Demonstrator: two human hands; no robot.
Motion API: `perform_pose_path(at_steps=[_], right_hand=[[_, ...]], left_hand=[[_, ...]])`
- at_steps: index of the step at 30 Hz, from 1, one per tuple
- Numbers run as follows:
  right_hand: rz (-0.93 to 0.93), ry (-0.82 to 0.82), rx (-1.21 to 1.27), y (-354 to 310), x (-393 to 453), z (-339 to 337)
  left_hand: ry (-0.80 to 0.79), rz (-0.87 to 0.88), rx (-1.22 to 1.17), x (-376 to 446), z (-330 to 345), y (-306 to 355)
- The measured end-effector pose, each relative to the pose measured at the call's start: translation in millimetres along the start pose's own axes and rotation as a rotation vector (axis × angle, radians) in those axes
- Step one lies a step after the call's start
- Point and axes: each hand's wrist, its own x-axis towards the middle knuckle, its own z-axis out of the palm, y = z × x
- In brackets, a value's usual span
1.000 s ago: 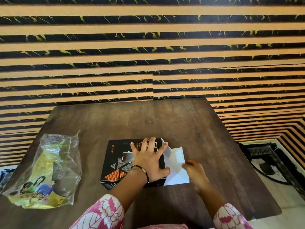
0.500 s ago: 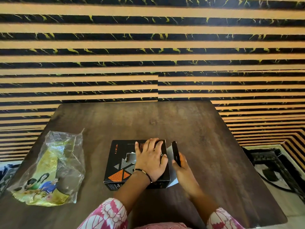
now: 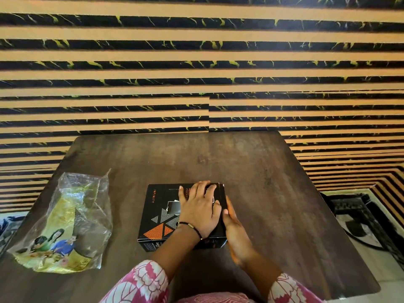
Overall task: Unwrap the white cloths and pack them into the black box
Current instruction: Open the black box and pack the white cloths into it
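Where the frame begins at its lower edge, two pink-and-white patterned sleeves [image 3: 140, 285] enter, one from each side of centre. The right hand [image 3: 235, 232] lies edge-on along the right side of the black box [image 3: 157, 213], fingers straight and flat against that side; it grasps nothing. The left hand [image 3: 200, 209] rests palm-down on the box's top, fingers spread and slightly bent toward the far right corner, pressing rather than gripping. A dark bracelet [image 3: 192, 227] circles the left wrist.

The box sits on the brown table [image 3: 251, 171], near the front edge and about mid-width. Its lid lies flat and closed under the left hand. The top carries orange and grey triangles and the word INFINITY along the left side. No white cloth is visible; whether any lies inside cannot be told.

Well apart to the left, a crumpled clear plastic bag [image 3: 72, 217] with yellow printed packaging lies on the table.

Beyond the table's far edge stands a wall [image 3: 196, 73] of tan and black horizontal stripes. At right, a patterned rug [image 3: 358, 217] covers the floor.
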Motion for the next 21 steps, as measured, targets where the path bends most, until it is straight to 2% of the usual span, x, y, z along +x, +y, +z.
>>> perform_pose_path(at_steps=[15,21], right_hand=[[-0.016,-0.044,-0.031,7,-4,3],[-0.067,-0.027,-0.016,11,-3,3]], left_hand=[[0.006,-0.026,-0.104,-6,-15,-16],[0.196,-0.267,-0.200,-41,-42,-79]])
